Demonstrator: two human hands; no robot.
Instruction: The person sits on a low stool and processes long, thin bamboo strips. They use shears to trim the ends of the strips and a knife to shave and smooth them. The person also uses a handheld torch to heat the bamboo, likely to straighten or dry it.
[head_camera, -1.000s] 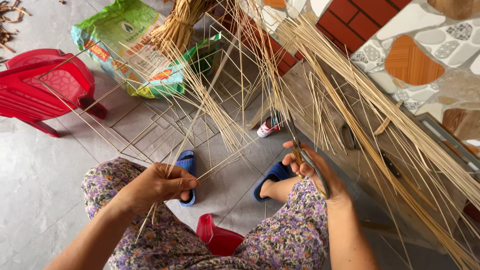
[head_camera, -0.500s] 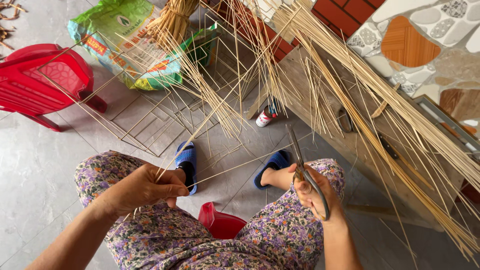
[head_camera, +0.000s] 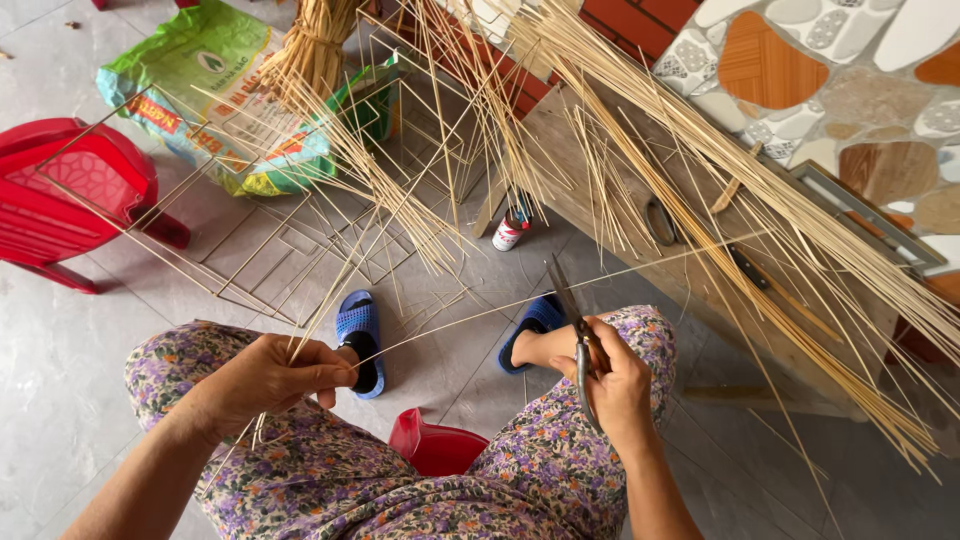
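Down over the flowered lap, the left hand (head_camera: 262, 378) pinches a few thin pale bamboo strips (head_camera: 330, 300) in closed fingers, their long ends fanning away over the grey tiled floor (head_camera: 60, 400). The right hand (head_camera: 612, 385) grips dark metal scissors (head_camera: 572, 320), fingers wrapped round the handles and blades seemingly shut, pointing up beside one strip stretched between the hands, near the blue sandals (head_camera: 358, 325).

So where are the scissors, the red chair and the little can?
scissors (head_camera: 572, 315), head view, on the blades.
red chair (head_camera: 75, 190), head view, on its seat.
little can (head_camera: 509, 233), head view, on its side.
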